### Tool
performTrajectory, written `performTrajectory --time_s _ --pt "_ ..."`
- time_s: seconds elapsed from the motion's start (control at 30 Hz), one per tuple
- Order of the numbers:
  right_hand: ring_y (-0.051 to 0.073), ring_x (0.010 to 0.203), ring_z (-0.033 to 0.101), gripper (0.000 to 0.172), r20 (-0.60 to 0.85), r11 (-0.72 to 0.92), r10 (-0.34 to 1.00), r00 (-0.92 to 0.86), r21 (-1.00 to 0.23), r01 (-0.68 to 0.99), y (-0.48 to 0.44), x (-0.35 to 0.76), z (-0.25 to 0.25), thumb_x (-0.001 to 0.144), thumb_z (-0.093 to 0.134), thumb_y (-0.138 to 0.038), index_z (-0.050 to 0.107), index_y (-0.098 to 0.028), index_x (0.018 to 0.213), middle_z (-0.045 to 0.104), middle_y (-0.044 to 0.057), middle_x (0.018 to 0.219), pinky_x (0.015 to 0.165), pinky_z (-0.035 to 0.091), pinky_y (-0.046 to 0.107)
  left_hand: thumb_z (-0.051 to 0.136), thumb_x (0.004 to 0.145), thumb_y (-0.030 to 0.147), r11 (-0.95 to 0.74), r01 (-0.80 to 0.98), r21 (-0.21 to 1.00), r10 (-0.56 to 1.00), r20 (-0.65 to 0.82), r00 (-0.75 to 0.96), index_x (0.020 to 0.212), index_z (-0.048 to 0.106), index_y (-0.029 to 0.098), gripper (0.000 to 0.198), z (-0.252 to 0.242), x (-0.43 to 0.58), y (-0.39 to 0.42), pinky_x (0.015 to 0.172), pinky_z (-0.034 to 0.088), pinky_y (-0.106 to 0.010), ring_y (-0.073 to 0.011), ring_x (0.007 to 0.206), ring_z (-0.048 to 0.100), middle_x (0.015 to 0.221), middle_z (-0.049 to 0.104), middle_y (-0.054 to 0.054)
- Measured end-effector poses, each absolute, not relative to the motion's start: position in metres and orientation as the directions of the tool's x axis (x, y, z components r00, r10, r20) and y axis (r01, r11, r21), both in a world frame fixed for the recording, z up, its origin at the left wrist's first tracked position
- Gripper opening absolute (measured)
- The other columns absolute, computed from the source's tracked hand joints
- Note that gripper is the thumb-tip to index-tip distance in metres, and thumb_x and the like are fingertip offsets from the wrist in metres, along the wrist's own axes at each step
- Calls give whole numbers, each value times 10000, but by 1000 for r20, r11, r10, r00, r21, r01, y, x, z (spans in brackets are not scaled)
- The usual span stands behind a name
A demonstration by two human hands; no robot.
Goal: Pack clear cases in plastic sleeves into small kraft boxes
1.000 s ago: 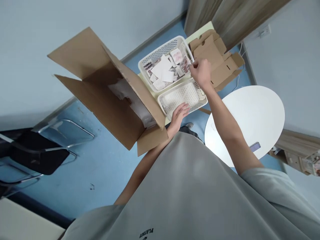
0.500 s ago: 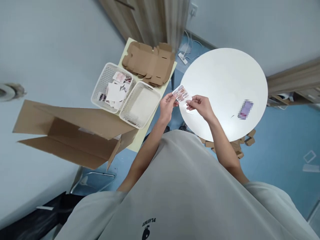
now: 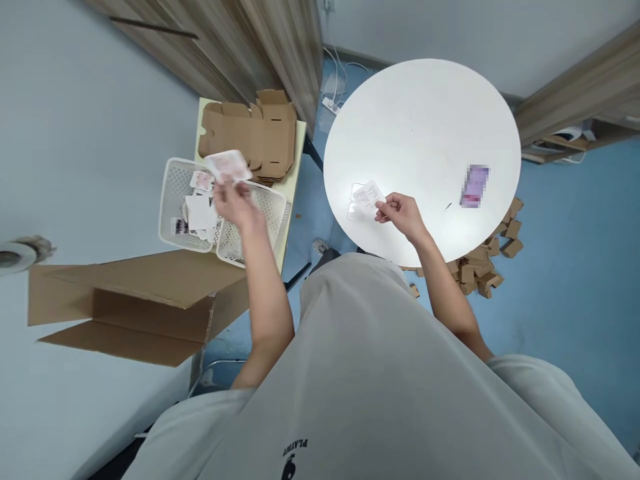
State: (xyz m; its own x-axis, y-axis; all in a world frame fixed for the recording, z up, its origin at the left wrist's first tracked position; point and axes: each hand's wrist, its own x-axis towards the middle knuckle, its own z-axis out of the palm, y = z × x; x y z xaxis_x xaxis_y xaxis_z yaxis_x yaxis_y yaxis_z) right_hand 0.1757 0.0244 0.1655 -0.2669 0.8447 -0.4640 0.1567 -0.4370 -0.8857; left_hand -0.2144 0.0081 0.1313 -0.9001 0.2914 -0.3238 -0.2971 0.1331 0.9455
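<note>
My left hand [image 3: 237, 202], blurred by motion, grips a pinkish-white card [image 3: 229, 165] above the two baskets. Below it, the left white basket [image 3: 170, 193] holds several loose cards and papers, including a plain white sheet [image 3: 201, 212]. The right white basket [image 3: 273, 200] lies partly behind my left hand and forearm. Over the near left part of the round white table [image 3: 425, 133], my right hand [image 3: 400, 212] pinches a white card [image 3: 369, 193] with small rows of marks. Under that card lies a thin clear piece [image 3: 356, 211].
Flattened cardboard boxes [image 3: 250, 137] are stacked on a pale yellow table [image 3: 299, 147]. A large open carton [image 3: 140, 280] stands at the left. A pixelated purple item [image 3: 475, 187] lies on the round table. Small brown boxes [image 3: 483, 267] are piled on the floor beyond its edge.
Both hands were together at a card with pink-brown oval shapes. My left hand has moved left over the baskets with a card; my right hand stays at the table. The view has shifted.
</note>
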Motion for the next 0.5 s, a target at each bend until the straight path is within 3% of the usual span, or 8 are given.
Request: performTrajectory --time_s 0.1,0.17,0.2,0.27,0.33,0.4,0.5 --pt "181 745 798 506 -505 -481 834 -220 -862 159 23 181 155 902 951 -639 660 -230 835 809 51 805 729 706 302 574 1223 394 120 -491 863 116 -503 -856 1328 589 198 223 125 -255 2 932 610 -179 -60 1046 686 1349 697 -37" --pt "169 741 794 477 -546 -523 818 -183 -837 159 21 182 141 922 953 -597 659 -229 843 807 41 807 727 705 287 562 1217 356 192 -522 831 151 -551 -821 1315 596 193 194 113 -238 -2 922 616 -193 -74 1041 708 1369 704 -55" --pt "163 732 790 465 -571 -549 804 -164 -820 164 20 183 132 925 961 -568 658 -227 838 800 34 798 719 702 279 538 1209 286 272 -485 831 244 -547 -801 1304 618 199 152 104 -218 -4 924 610 -197 -73 1022 718 1356 724 -47" --pt "150 703 778 442 -628 -602 766 -136 -776 189 19 182 112 927 983 -485 650 -219 813 782 22 768 689 689 259 643 1145 274 437 -381 815 518 -574 -634 1311 679 227 176 84 -163 -7 957 624 -254 -121 1055 761 1328 771 -58" --pt "140 682 771 416 -692 -653 708 -142 -718 241 18 181 91 932 990 -377 641 -207 781 773 21 748 655 668 235 805 1042 354 560 -208 802 738 -597 -313 1342 734 237 330 62 -106 -9 1027 649 -362 -231 1203 780 1377 795 -115" --pt "132 665 762 397 -749 -684 642 -165 -656 318 20 178 71 955 963 -274 632 -196 750 767 25 730 630 649 217 842 979 310 608 19 793 790 -603 -110 1388 756 206 430 42 -63 -9 1124 628 -460 -307 1295 764 1476 774 -169" --pt "123 627 736 413 -800 -670 579 -158 -577 466 30 169 42 1019 865 -165 605 -190 700 740 20 693 620 631 219 727 997 177 651 280 705 746 -662 -69 1458 738 142 462 16 -34 -4 1246 545 -495 -339 1365 746 1561 732 -208"
